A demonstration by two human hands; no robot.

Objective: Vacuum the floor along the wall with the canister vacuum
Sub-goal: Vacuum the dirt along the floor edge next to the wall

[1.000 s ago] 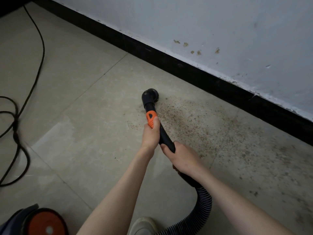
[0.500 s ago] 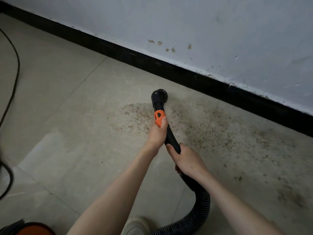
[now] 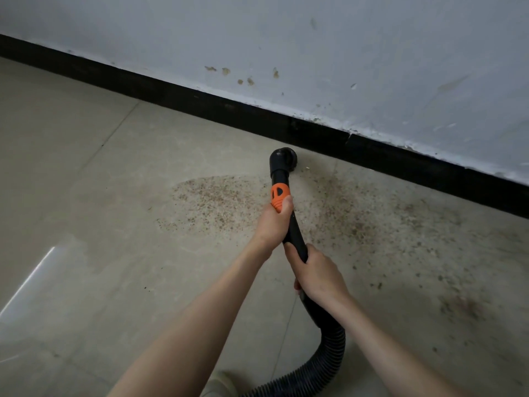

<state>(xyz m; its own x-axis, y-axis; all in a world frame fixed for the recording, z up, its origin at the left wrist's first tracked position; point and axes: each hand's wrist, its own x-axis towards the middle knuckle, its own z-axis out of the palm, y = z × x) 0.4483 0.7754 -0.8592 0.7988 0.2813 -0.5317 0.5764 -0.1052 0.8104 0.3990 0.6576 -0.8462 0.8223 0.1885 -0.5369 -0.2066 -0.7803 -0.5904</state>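
- Nozzle (image 3: 284, 159) of the vacuum sits on the floor (image 3: 114, 196) just beside the black skirting board (image 3: 229, 114), at the wall-side edge of the brown grit patch (image 3: 217, 202)
- Left hand (image 3: 273, 222) is wrapped round the black wand (image 3: 294, 233), its thumb on the orange collar (image 3: 279, 193), on the side of the nozzle away from the skirting board
- Right hand (image 3: 317, 277) grips the same wand further from the skirting board, where it joins the ribbed hose (image 3: 329, 351); the two hands are near each other but not touching
- To do this stroke well, I judge the nozzle should stay flat on the tile and run slowly along the foot of the skirting board, then take overlapping passes outward, since grit lies on both sides of the wand
- The rear hand should feed hose slack so the hose does not drag through the uncleaned grit
- The scatter further along the skirting board to the right looks untouched, so much of the job seems left
- The nozzle's mouth faces down and cannot be seen, so whether it seals on the floor is unclear
- The canister is out of view, and the hose is cut off at the bottom edge
- A shoe (image 3: 220, 385) shows only in part, far from the skirting board
- Whether the marks on the wall (image 3: 372, 53) are stains or chips cannot be told
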